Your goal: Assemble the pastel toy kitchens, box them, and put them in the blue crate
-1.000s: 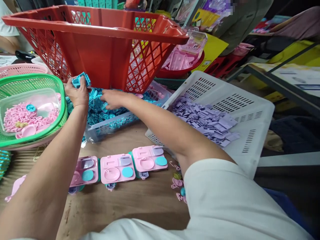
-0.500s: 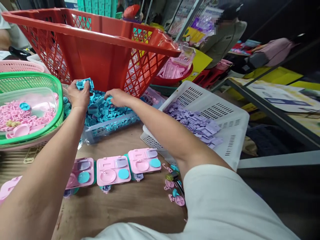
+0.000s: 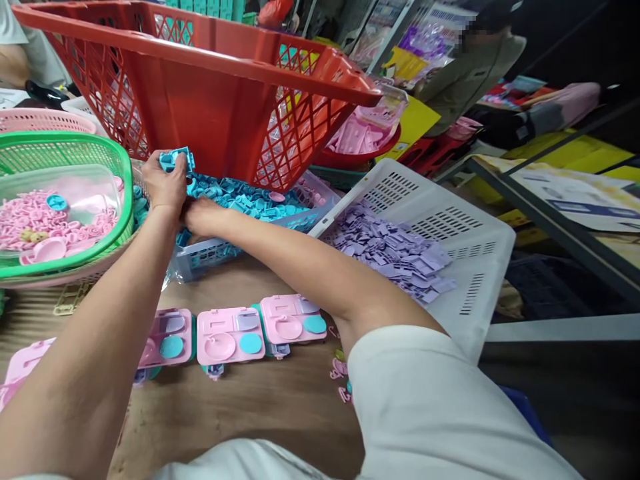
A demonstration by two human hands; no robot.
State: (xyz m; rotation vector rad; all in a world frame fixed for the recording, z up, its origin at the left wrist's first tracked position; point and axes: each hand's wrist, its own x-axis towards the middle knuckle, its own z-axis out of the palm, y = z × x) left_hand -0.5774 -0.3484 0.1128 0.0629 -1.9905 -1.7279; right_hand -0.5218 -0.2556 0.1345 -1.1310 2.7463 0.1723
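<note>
Raised over the left end of a clear plastic bin, my left hand is closed around several small blue plastic parts. Close beside it, my right hand reaches down into the heap of blue plastic pieces that fills the bin. Its fingers are hidden behind my left wrist and among the pieces. On the brown tabletop nearer to me, pink plastic toy cases stand in a row, each with a blue disc and a lilac part. My left forearm covers part of that row.
A big red basket rises behind the blue pieces. At the left sits a green basket with pink parts in a clear tub. A tilted white crate holds lilac pieces at the right. Co-workers are in the background.
My right hand has moved left and lower into the blue pieces, close to my left wrist. My left hand still holds its blue parts. The view has shifted slightly.
</note>
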